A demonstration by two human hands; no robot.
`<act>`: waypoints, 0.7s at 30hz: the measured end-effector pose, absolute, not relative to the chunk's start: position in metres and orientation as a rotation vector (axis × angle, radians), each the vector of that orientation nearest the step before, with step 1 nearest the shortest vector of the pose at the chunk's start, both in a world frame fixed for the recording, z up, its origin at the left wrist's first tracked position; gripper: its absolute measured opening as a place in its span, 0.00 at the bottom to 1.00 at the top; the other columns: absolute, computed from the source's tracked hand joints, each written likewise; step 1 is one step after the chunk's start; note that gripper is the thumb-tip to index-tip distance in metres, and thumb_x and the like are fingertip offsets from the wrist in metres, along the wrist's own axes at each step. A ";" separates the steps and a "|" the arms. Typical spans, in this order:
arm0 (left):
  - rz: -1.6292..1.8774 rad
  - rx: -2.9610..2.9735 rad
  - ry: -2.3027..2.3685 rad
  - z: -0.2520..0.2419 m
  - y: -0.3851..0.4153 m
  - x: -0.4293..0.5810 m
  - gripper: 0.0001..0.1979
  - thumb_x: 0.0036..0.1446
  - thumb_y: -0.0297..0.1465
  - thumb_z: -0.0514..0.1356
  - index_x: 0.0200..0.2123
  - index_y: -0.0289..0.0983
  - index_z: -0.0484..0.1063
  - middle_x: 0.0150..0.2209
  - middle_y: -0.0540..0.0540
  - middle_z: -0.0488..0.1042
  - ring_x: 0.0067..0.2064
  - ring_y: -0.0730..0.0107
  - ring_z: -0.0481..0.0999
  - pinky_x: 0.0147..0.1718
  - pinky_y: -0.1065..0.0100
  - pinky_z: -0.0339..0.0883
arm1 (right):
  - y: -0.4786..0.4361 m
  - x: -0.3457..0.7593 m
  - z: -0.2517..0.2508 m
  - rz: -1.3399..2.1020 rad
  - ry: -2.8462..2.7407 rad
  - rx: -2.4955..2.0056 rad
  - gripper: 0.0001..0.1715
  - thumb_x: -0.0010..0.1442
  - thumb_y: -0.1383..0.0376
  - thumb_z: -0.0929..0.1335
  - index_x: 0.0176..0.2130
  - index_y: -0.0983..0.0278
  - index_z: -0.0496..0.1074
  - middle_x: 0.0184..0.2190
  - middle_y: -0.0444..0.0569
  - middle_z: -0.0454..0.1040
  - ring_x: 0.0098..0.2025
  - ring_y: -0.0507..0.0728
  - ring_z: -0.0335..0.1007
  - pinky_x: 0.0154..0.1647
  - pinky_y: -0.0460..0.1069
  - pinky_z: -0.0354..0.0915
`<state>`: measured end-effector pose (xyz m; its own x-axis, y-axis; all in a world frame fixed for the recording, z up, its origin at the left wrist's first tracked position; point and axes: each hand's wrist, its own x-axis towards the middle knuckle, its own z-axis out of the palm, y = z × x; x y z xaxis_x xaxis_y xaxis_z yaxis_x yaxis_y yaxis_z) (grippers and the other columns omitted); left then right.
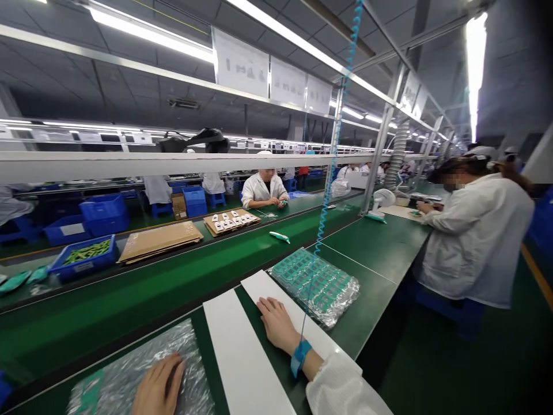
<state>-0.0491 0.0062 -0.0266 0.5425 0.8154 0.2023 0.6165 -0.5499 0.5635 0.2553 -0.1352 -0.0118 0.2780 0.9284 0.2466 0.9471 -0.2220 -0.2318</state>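
Observation:
My left hand (159, 385) lies on a crinkled clear plastic bag (168, 340) at the lower left, its thumb apart from the fingers; a green piece shows at the bag's corner. My right hand (276, 324) rests palm down with stretched fingers on a long white board (311, 323). Around that wrist is a blue strap (299, 358), joined to a coiled blue cord (322, 219). Between my hands lies a second white board (246, 357). Just beyond my right hand, a plastic-wrapped pack of green circuit boards (317, 282) sits on the green bench.
A green conveyor belt (173, 294) crosses ahead, carrying a green and white device (280, 237). Past it are cardboard sheets (159, 239), a blue bin (86, 256) and a co-worker (264, 187). Another person (479, 230) works at the right near a metal post (380, 150).

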 end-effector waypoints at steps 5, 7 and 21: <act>0.640 2.436 1.150 -0.025 -0.004 -0.049 0.26 0.58 0.49 0.48 0.46 0.39 0.75 0.51 0.42 0.75 0.54 0.48 0.71 0.58 0.44 0.60 | -0.137 0.257 -0.005 -0.015 -1.748 -2.238 0.24 0.64 0.69 0.60 0.58 0.68 0.64 0.61 0.58 0.61 0.63 0.66 0.54 0.60 0.60 0.55; 0.643 2.451 1.157 -0.027 -0.004 -0.050 0.26 0.59 0.49 0.48 0.47 0.39 0.75 0.52 0.42 0.75 0.55 0.48 0.71 0.58 0.44 0.60 | -0.140 0.256 0.004 0.006 -1.770 -2.230 0.22 0.63 0.67 0.62 0.56 0.68 0.66 0.61 0.59 0.61 0.63 0.66 0.53 0.61 0.59 0.55; 0.466 2.534 1.125 -0.035 0.001 -0.059 0.19 0.60 0.44 0.52 0.48 0.46 0.75 0.55 0.48 0.72 0.56 0.48 0.70 0.59 0.43 0.59 | -0.075 0.364 0.073 0.069 -1.908 -2.427 0.11 0.61 0.65 0.67 0.44 0.63 0.75 0.50 0.57 0.72 0.53 0.65 0.66 0.55 0.58 0.55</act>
